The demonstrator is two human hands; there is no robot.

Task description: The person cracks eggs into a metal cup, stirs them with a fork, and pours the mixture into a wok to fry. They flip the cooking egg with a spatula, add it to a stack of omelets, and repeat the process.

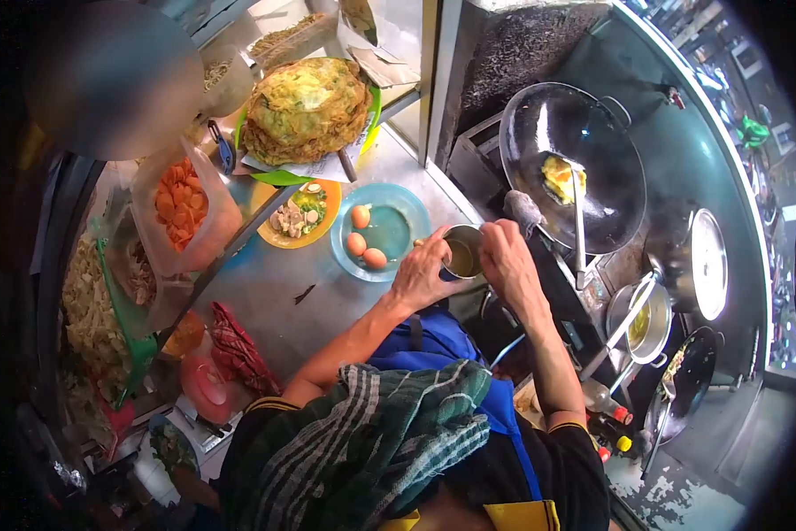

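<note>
My left hand (422,267) is wrapped round the side of a metal cup (462,251) with some liquid in it. At the cup's right rim, my right hand (507,252) has its fingers pressed together; what they hold, if anything, is hidden. Just left of the cup lies a blue plate (407,203) with three brown eggs (356,243). Beside it is an orange plate (305,237) with chopped meat and greens. To the upper right, a large wok (606,155) holds a piece of cooked egg (560,180), with a metal spatula (580,230) resting in it.
A stack of omelettes (307,111) stands at the top left, near a tub of sliced carrots (181,203). On the right are a small pot (653,332), a lidded pot (709,264), a dark pan (694,380) and bottles (606,403). A red cloth (238,350) lies at the left.
</note>
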